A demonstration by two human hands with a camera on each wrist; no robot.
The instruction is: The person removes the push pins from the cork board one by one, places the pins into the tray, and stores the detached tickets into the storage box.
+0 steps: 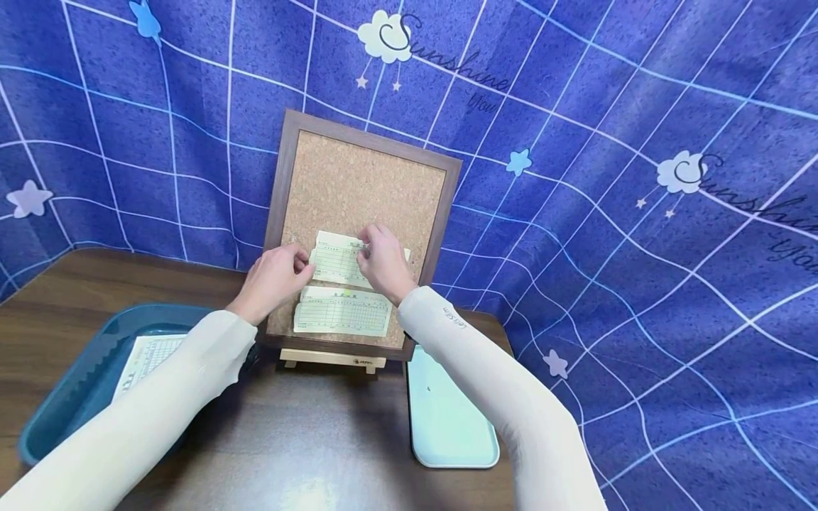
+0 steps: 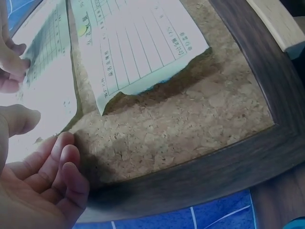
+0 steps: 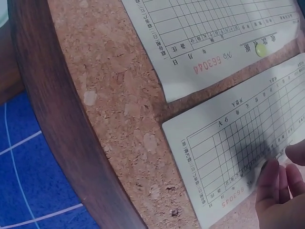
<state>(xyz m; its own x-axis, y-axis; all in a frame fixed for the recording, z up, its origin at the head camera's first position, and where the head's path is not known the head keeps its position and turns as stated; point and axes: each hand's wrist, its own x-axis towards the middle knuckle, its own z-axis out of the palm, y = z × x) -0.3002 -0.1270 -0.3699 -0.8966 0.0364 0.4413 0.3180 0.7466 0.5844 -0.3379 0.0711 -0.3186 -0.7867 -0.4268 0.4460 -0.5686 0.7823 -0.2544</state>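
Observation:
Two printed receipt slips lie on a framed corkboard (image 1: pixel 367 170). A yellow-green pushpin (image 3: pixel 260 50) is at the top middle of the lower receipt slip (image 1: pixel 341 312). Above it, the upper receipt slip (image 1: pixel 332 257) lies against the cork. My left hand (image 1: pixel 275 277) pinches its left edge; in the left wrist view the thumb (image 2: pixel 21 119) is over the paper. My right hand (image 1: pixel 385 264) is at the slip's top middle, thumb and forefinger pinching a small pale pushpin (image 3: pixel 282 154) that the fingers mostly hide. The lower slip's left edge (image 2: pixel 157 86) is ragged and lifts off the cork.
A wooden stand (image 1: pixel 332 358) holds the board up on the brown table (image 1: pixel 300 440). At left, a dark teal tray (image 1: pixel 70 387) contains printed paper (image 1: pixel 150 355), partly behind my left sleeve. A pale shallow tray (image 1: pixel 450 426) stands at right. A blue curtain (image 1: pixel 211 128) hangs behind.

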